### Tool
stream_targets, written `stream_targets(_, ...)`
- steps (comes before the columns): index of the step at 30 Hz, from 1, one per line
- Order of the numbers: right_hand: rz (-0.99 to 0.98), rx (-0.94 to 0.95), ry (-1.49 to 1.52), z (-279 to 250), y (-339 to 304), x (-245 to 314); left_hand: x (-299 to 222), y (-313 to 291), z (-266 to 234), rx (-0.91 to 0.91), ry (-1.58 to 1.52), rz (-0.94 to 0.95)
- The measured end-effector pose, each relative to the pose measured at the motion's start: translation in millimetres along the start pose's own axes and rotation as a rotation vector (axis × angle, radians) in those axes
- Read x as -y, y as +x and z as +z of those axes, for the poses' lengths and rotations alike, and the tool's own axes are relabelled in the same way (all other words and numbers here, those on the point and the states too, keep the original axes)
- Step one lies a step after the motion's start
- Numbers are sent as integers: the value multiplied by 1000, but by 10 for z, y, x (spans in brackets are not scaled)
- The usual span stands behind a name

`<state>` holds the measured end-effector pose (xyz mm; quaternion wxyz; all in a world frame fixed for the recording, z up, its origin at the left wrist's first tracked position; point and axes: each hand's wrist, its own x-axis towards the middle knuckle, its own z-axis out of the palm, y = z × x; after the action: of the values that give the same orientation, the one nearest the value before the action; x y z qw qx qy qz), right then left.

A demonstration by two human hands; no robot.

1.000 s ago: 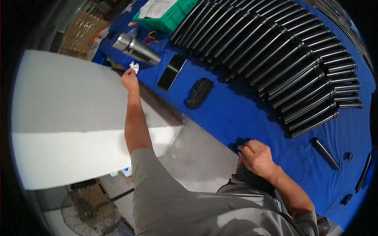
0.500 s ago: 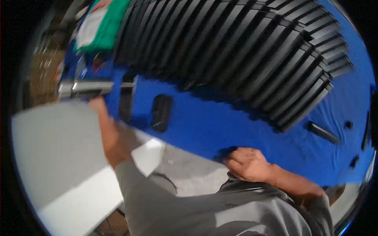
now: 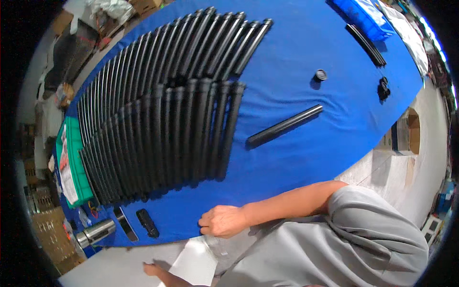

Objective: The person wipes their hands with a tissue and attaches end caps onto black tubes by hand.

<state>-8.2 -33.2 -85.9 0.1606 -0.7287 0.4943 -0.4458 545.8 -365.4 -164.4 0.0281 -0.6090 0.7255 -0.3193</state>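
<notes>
My right hand [image 3: 224, 221] rests closed at the near edge of the blue-covered table [image 3: 282, 167], knuckles up. Whatever is under its fingers, if anything, is hidden. Low in the picture, my left hand [image 3: 152, 269] is over a pale flat surface [image 3: 110, 263]; its fingers are too small and shaded to read. Nearest to the hands on the cloth lie a small black lumpy object [image 3: 147, 223] and a flat dark strip, possibly a phone [image 3: 125, 224]. Long black tubes [image 3: 162, 134] lie side by side in two rows beyond. One separate black tube [image 3: 286, 126] lies to their right.
A green bin [image 3: 79, 167] and a metal cylinder, perhaps a flask [image 3: 96, 232], stand at the left. Farther right are a round black cap [image 3: 320, 75], small black parts [image 3: 384, 89], thin black rods [image 3: 366, 45] and a blue crate [image 3: 370, 19]. An open cardboard box [image 3: 406, 133] stands beyond the edge.
The view has swung to the right, bringing in the table's right side and the blue crate. My left hand now appears low in the picture. My right hand remains closed at the table edge.
</notes>
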Motion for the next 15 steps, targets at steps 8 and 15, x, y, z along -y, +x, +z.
stream_targets(8, -103, -137, 104, -26, -15, -78, -2014, -1122, -1353, -107, -475, 299)
stream_targets(15, -83, -376, 105, -1232, -688, 519, -2540, -1869, -3097, 233, -865, 573)
